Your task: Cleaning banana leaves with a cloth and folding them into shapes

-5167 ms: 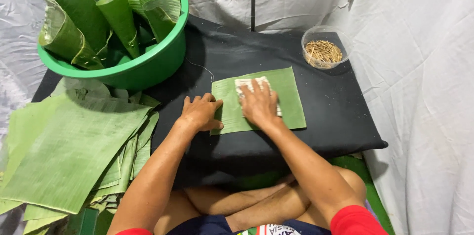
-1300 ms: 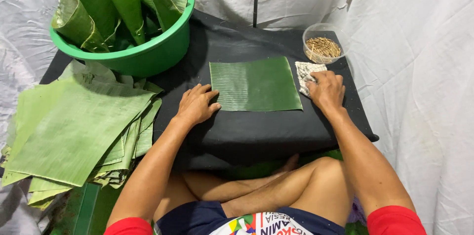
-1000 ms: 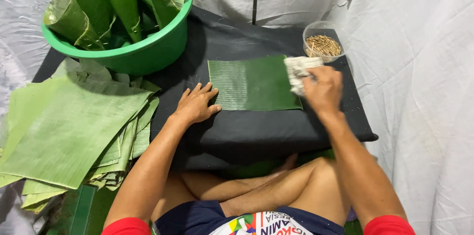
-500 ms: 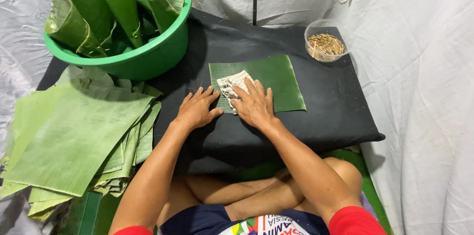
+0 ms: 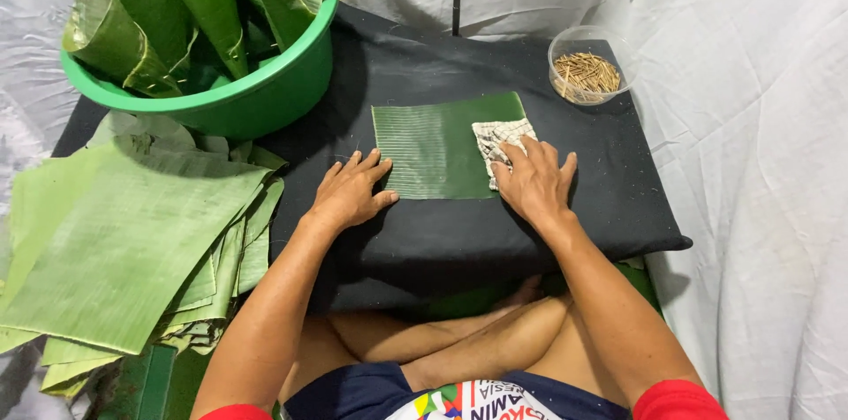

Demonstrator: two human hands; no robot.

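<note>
A square piece of green banana leaf (image 5: 437, 148) lies flat on the black padded board (image 5: 459, 234). My left hand (image 5: 352, 193) rests flat with fingers spread at the leaf's lower left corner, pinning it. My right hand (image 5: 533, 180) presses a checked cloth (image 5: 496, 138) against the leaf's right edge, fingers laid over the cloth.
A green tub (image 5: 265, 98) holding rolled banana leaves stands at the back left. A stack of large flat leaves (image 5: 115, 234) lies to the left. A clear round container of thin sticks (image 5: 586, 67) sits at the back right. White sheeting surrounds the board.
My right hand picked the cloth up from the leaf's right side, swept it to the left part of the leaf, and has now dragged it back to the right edge. The left hand stayed put.
</note>
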